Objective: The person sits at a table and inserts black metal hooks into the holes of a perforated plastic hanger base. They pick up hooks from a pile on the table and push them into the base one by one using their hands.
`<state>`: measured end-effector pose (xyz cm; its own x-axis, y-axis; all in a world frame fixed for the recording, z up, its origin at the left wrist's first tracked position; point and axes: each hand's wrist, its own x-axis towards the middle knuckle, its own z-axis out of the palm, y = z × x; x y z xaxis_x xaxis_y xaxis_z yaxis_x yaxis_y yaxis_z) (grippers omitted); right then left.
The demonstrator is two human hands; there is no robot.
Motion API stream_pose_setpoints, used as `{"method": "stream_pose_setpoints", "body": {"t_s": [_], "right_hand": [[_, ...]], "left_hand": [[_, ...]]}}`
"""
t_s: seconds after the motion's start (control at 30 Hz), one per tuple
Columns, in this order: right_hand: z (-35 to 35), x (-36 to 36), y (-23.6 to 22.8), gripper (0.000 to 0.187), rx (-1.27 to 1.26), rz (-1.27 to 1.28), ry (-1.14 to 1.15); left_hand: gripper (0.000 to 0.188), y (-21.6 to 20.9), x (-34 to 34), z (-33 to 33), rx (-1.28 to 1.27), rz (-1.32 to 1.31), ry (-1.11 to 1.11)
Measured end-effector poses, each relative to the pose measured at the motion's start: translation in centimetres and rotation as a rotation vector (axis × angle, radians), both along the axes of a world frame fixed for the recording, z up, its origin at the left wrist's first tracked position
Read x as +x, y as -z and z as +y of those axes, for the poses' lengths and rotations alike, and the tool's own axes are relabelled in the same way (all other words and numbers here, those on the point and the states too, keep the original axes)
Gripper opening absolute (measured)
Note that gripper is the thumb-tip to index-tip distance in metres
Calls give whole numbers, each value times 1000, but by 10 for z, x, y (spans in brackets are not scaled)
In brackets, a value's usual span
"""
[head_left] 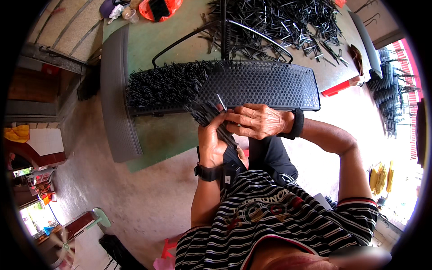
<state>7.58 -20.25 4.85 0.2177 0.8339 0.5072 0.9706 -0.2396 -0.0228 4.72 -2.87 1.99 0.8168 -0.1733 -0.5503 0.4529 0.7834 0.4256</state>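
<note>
A long black perforated panel [265, 83] lies across the table in front of me. Thin black strips [164, 85] stand densely in its left half, while bare round holes show on the right. My left hand [212, 141] is wrapped round a bundle of loose black strips [204, 112], just off the panel's near edge. My right hand [256, 121] meets it at the bundle, fingers pinched together. A thin, shiny strip [221, 101] sticks up by the fingertips of both hands; the right fingers appear to hold it.
A large heap of black strips [288, 27] covers the far right of the green table [153, 144]. A curved grey panel [118, 94] stands at its left edge. A black wire frame [175, 47] rises behind the perforated panel. An orange bag [168, 9] lies far left.
</note>
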Motion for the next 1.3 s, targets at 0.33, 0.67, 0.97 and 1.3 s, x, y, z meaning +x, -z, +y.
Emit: {"method": "stream_pose_setpoints", "body": {"t_s": [0.33,0.67,0.97,1.3], "right_hand": [[-8,6,3,41,80,-60,-67],[0,17,-21,33,60,60,97],[8,13,-6,42,-22,87,-58],[-14,27,-23,33,257,360,363]], "left_hand": [[23,-8,-5,-1,-33,52,107],[23,-12,-4,1,70,21,97],[9,5,5,2,-70,97,49],[16,-17,3,5,185,-22,-17]]}}
